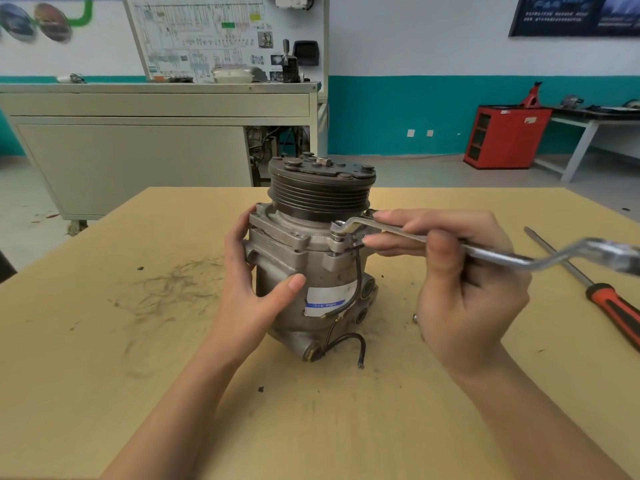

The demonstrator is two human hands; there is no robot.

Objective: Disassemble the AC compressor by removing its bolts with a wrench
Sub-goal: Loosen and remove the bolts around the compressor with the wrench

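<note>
the ac compressor (304, 258) stands on end near the middle of the tan table (104, 341), its grooved black pulley (318, 194) on top. the left hand (249, 271) grasps the housing from the left, fingers wrapped round the back and thumb pressed on the front just beside the label (325, 297). the label is white with a blue stripe; its print is too small and blurred to read. the right hand (464, 282) pinches the shaft of an offset ring wrench (491, 253) under the thumb, with two fingers stretched out toward the compressor. the wrench's ring end sits over a bolt (338, 238) on the upper flange, just below the pulley. a black wire (346, 341) hangs down the housing and curls onto the table. a screwdriver (613, 306) with a red and black handle lies to the right, apart from the hand. behind, a board (207, 36) carries a wiring diagram and a dark poster (571, 15) has white lettering, both unreadable
</note>
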